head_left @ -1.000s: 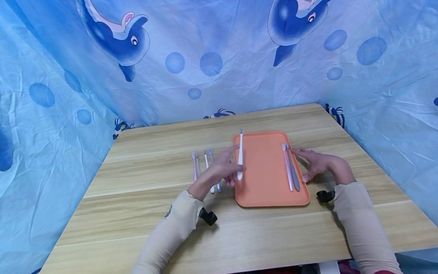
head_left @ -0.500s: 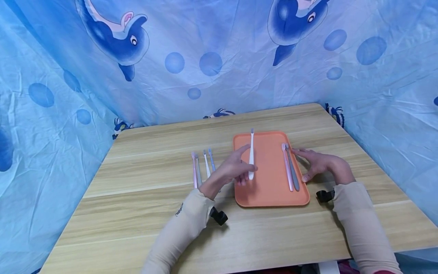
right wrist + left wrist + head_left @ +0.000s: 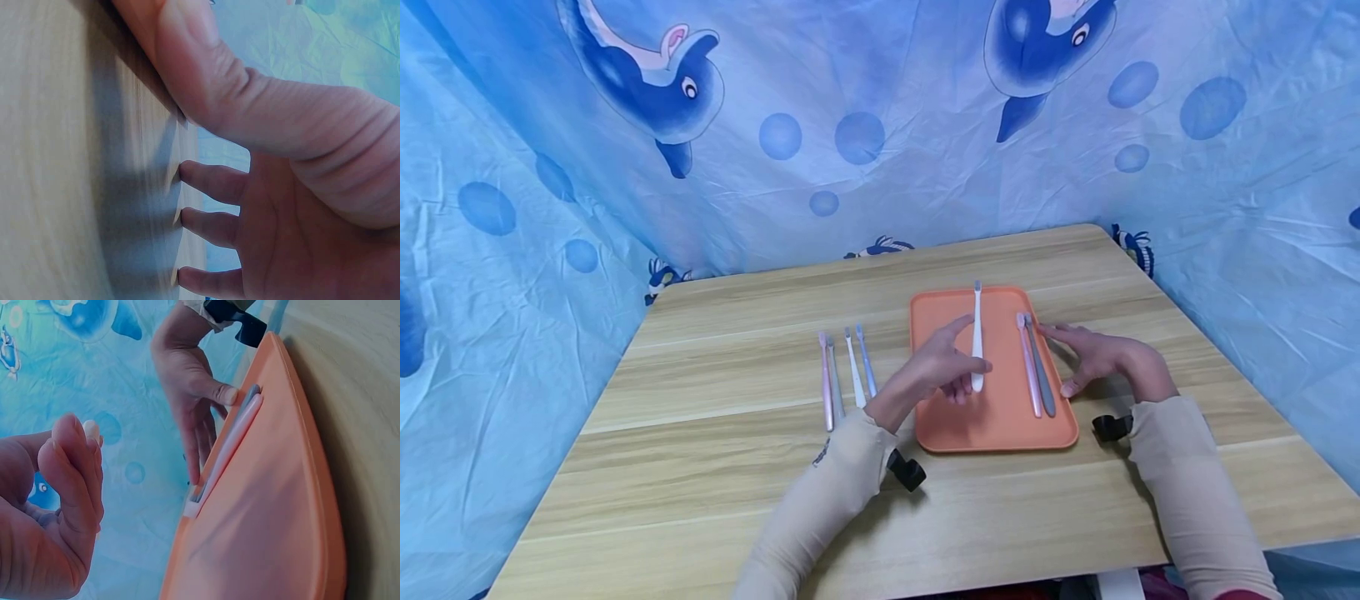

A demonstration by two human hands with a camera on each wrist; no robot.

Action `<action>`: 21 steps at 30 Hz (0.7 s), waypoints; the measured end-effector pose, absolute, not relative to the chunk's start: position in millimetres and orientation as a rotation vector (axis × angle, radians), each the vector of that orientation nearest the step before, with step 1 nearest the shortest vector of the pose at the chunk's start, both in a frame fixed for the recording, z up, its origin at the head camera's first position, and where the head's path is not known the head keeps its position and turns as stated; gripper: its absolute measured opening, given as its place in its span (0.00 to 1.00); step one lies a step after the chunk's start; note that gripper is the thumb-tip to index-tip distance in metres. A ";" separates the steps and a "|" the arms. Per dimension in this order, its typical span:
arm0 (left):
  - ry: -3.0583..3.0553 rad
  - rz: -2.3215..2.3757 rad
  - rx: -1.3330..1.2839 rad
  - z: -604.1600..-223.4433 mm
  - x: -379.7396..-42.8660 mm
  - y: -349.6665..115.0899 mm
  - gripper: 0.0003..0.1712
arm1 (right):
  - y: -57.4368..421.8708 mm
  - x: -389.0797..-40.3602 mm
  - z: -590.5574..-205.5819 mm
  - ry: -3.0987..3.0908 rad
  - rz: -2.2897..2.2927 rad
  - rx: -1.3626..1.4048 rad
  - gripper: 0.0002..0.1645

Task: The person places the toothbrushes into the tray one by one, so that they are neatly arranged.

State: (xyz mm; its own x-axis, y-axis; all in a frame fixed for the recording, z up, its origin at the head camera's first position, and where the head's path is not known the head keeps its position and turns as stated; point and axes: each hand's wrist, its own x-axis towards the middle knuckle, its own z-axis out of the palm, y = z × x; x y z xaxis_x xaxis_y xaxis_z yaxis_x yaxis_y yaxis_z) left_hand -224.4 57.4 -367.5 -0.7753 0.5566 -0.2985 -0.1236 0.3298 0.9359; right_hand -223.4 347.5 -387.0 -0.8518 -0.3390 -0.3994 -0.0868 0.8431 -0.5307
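Note:
In the head view my left hand [image 3: 947, 365] pinches a white toothbrush [image 3: 977, 333] by its handle, bristle end pointing away from me. It hovers over the middle of an orange tray [image 3: 1000, 433]. Only the white tip of the held toothbrush [image 3: 92, 429] shows past the fingers in the left wrist view. Along the tray's right side lie a pink toothbrush [image 3: 1030, 371] and a grey toothbrush [image 3: 1043, 379], side by side. My right hand [image 3: 1101, 360] touches the tray's right rim with thumb and index finger. Its other fingers reach down to the table in the right wrist view.
Left of the tray, several toothbrushes lie in a row on the wooden table [image 3: 715, 375]: a pink one [image 3: 826, 383], a greyish one [image 3: 835, 379], a white one [image 3: 854, 367] and a blue one [image 3: 867, 362]. Behind hangs a blue dolphin-print curtain [image 3: 910, 200].
My left hand has carried the white toothbrush rightward, from the tray's left edge to over its middle. The right hand and the tray have stayed in place.

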 end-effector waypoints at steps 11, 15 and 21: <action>2.021 1.484 0.340 -372.4 -220.3 84.0 0.53 | 347.9 -224.1 -387.0 2.527 -0.697 -0.300 0.79; 2.010 1.498 0.334 -376.6 -219.5 93.8 0.52 | 349.2 -224.8 -387.2 2.524 -0.694 -0.316 0.78; 1.981 1.535 0.328 -385.4 -219.8 107.1 0.51 | 349.4 -226.0 -389.3 2.518 -0.696 -0.301 0.79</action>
State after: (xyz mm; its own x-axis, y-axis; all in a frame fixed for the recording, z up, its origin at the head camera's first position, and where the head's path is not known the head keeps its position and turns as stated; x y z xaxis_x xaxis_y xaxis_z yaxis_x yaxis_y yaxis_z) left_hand -219.8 107.1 -385.4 -0.7867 0.5350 -0.3081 -0.1648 0.2990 0.9399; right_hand -226.0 349.4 -389.3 -0.8473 -0.3346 -0.4126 -0.0753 0.8445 -0.5303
